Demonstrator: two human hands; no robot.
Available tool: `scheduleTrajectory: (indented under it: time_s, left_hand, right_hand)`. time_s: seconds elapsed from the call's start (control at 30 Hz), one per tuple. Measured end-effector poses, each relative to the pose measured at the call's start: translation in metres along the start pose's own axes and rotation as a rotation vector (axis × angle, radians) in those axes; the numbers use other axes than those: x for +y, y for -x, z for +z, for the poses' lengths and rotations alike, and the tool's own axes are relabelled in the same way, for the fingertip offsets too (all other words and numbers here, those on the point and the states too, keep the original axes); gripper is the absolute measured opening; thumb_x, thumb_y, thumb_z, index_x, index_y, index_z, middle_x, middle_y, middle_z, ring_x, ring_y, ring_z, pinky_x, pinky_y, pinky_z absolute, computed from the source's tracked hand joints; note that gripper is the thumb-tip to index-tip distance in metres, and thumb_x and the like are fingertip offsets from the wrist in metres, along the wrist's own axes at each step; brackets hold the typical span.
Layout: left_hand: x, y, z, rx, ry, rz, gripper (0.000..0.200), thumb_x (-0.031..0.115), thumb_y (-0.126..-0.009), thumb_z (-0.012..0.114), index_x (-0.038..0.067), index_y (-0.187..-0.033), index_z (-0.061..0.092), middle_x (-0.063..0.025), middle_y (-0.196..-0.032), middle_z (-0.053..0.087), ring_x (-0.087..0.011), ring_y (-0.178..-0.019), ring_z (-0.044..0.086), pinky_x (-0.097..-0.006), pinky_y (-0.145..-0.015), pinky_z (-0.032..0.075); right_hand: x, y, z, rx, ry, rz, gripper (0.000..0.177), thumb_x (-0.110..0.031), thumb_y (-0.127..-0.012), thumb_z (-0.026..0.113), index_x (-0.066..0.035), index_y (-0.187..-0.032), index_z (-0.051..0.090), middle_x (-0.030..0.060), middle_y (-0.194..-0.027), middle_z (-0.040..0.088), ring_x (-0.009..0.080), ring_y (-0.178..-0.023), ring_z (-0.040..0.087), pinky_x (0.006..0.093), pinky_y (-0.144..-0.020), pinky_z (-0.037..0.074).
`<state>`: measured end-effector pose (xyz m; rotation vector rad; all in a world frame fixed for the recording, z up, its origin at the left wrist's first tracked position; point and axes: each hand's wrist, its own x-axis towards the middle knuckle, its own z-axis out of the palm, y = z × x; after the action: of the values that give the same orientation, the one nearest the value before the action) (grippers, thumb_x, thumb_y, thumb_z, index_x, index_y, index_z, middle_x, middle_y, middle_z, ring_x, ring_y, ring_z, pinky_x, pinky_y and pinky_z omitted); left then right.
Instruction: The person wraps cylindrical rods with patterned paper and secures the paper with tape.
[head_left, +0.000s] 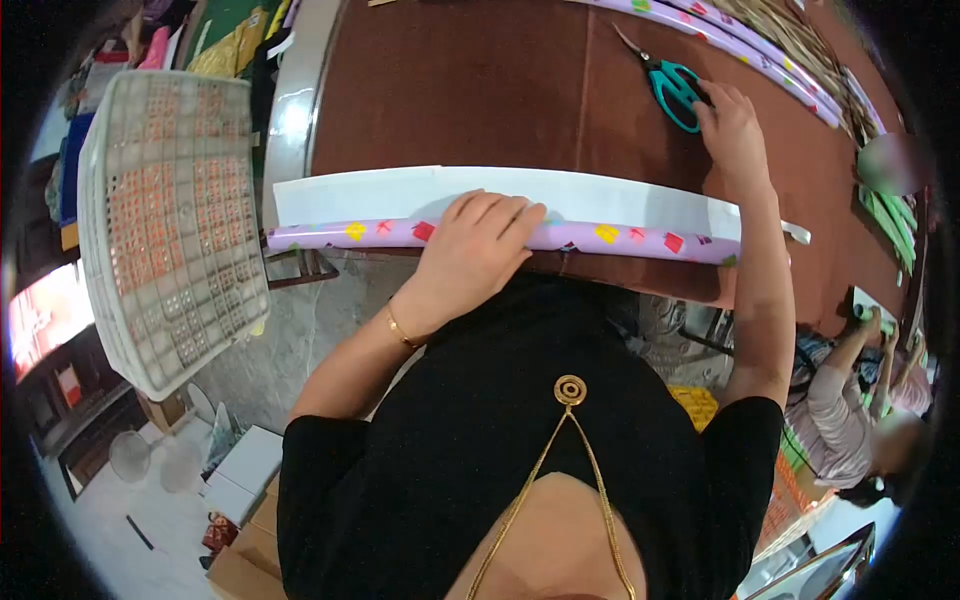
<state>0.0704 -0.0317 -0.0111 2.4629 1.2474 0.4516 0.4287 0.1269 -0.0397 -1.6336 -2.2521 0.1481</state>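
Patterned roll [640,238] of lilac paper, lying along the near edge of the bench [450,90], its left end by the near left corner. A white margin [350,198] extends from it toward the far edge. The left hand [477,240] lies palm down across the roll, fingers bent over it; whether they grip or merely press cannot be told. For a tight, even roll, pressure is probably best spread along its length, since a single hold at the middle may let the ends loosen or skew. The right hand [728,125] reaches to the handles of the teal scissors [675,95], fingers curled at the loops; a firm grasp cannot be confirmed. The blades point toward the far edge, and should preferably be kept clear of the white margin. The right forearm covers part of the roll's right end. Beyond, longer patterned rolls [735,45] lie toward the far right corner, beside dry, leaf-like strips [790,55]. A white crate [180,230] stands outside the left edge.
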Motion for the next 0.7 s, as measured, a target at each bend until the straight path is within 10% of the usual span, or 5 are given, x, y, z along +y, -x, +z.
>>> scheduleTrajectory:
  time_s: [0.37,0.7]
  left_hand:
    - [0.007,-0.010,0.008,0.032,0.040,0.076,0.052,0.025,-0.079,0.076,0.006,-0.126,0.060,-0.0103,-0.122,0.060,-0.0299,-0.114,0.056,-0.0440,-0.098,0.044]
    - [0.066,-0.113,0.034,0.084,0.122,0.400,0.044,0.020,-0.082,0.073,0.005,-0.121,0.060,-0.0128,-0.115,0.062,-0.0316,-0.106,0.059,-0.0435,-0.092,0.046]
  right_hand:
    - [-0.034,-0.022,0.004,-0.199,0.152,0.177,0.040,-0.037,-0.081,0.070,-0.004,-0.104,0.066,0.0191,-0.105,0.067,0.0391,-0.098,0.064,0.0498,-0.083,0.051]
    - [0.008,0.118,-0.113,0.161,-0.142,0.565,0.043,-0.034,-0.083,0.071,0.000,-0.109,0.062,0.0159,-0.091,0.071,0.0305,-0.081,0.070,0.0391,-0.076,0.055]
